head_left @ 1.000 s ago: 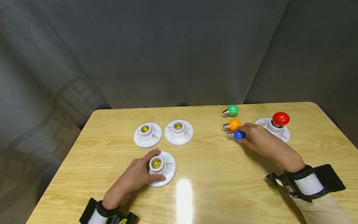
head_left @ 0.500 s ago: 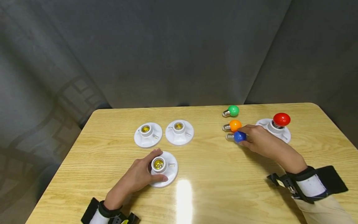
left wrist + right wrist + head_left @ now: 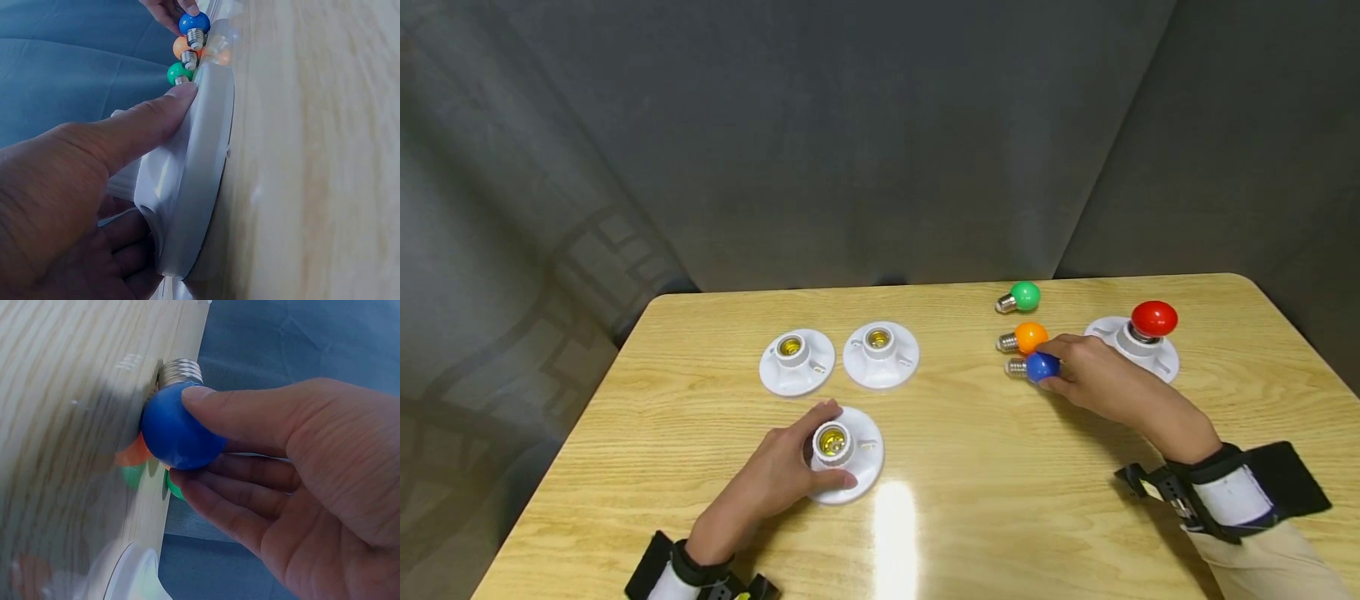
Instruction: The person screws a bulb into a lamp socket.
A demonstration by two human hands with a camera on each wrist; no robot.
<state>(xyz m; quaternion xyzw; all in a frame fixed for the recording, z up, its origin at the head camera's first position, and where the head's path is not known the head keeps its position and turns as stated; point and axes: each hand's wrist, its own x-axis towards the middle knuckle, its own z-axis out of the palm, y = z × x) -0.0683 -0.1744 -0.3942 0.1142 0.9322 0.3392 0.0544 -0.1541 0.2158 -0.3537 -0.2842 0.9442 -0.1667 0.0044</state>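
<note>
My left hand (image 3: 790,462) grips a round white lamp holder (image 3: 861,458) by its base, thumb on the near side and fingers on the far side of the brass-lined socket. In the left wrist view the base (image 3: 203,169) stands close over the wooden surface. My right hand (image 3: 1101,375) pinches a blue light bulb (image 3: 1042,367) by its globe, the metal screw end pointing left. In the right wrist view the thumb lies across the blue globe (image 3: 178,428) near its screw thread. An orange bulb (image 3: 1031,337) lies just behind the blue one.
Two more white lamp holders (image 3: 797,375) (image 3: 891,373) stand at the back left. A green bulb (image 3: 1025,296) lies near the table's far edge. At the right, a red bulb (image 3: 1153,319) sits in another lamp holder (image 3: 1161,367). A dark curtain (image 3: 880,150) hangs behind the table.
My left hand has slid the lamp holder a little to the right. The right hand stays at the blue bulb with hardly any movement.
</note>
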